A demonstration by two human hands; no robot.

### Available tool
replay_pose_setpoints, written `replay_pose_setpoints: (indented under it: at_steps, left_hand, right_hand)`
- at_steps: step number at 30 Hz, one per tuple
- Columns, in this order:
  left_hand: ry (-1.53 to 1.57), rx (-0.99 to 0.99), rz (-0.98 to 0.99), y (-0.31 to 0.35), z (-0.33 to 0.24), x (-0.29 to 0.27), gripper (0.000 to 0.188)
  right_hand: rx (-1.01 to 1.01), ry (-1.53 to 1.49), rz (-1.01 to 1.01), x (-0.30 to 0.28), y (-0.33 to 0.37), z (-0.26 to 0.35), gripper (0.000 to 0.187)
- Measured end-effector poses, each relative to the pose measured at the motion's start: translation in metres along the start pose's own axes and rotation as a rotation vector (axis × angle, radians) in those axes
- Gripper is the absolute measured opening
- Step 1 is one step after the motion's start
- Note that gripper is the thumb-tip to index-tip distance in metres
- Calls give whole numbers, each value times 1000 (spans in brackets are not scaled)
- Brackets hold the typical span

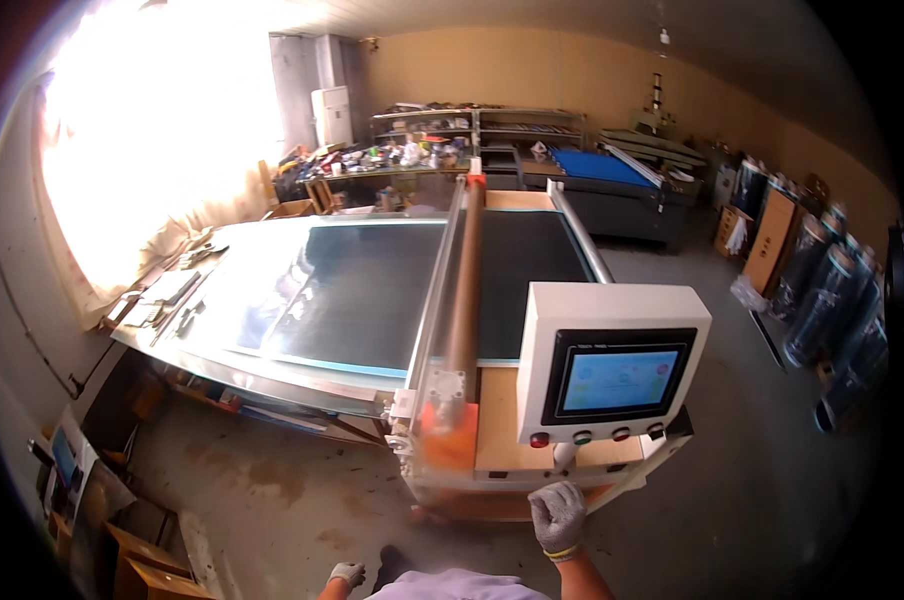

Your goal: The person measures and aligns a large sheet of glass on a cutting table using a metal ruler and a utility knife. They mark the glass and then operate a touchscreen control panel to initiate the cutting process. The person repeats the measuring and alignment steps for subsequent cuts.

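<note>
My right hand (558, 518), in a grey knit glove with a yellow cuff, is raised just below the control box (612, 310) of a large flatbed machine. Its fingers are curled in, and nothing shows in them. The box carries a lit touch screen (620, 381) and a row of round buttons (582, 438). Low at the bottom edge hangs my left hand (348, 574), also gloved, with loose fingers and nothing visible in it. A dark sheet (372, 290) lies on the machine's bed, under a brown roller (467, 280) that spans it.
Left of the machine, papers and tools lie along the table edge (162, 300) by a bright window. Cardboard boxes (147, 560) stand at lower left. Wrapped rolls (822, 300) lean at the right. A blue-topped table (602, 168) and cluttered shelves (477, 125) are at the back.
</note>
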State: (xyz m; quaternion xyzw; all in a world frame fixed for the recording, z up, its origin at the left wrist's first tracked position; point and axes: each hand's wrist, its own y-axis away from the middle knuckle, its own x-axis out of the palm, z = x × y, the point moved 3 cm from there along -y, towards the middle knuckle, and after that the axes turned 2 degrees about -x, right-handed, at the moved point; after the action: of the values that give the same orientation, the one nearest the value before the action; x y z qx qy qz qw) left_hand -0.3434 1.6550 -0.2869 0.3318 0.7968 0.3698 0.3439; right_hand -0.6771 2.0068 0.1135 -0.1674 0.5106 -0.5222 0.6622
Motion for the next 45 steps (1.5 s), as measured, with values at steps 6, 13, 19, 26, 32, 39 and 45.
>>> replay_pose_setpoints:
  at_steps: [6, 13, 19, 26, 32, 39, 45]
  left_hand:
    - [5, -22, -1, -7, 18, -7, 32]
    - [-97, 34, -4, -8, 16, -7, 31]
    - [-42, -5, 18, -7, 12, -3, 31]
    - [-37, -10, -1, -8, 3, 2, 31]
    - [-23, 0, 27, -26, 10, 1, 30]
    - [60, -4, 65, -47, 30, -5, 29]
    - [5, 16, 61, -39, 27, -10, 31]
  right_hand:
    - [-25, -43, -9, 5, -2, 1, 5]
    - [-35, -37, -18, 6, -2, -4, 5]
    - [-24, -40, -9, 7, -4, -3, 6]
    - [-38, -38, -26, 8, -4, -7, 7]
    - [-33, -34, -25, 8, -5, -7, 7]
    - [-31, -25, -23, 8, -2, -4, 8]
    - [-17, -34, -20, 8, -1, -4, 8]
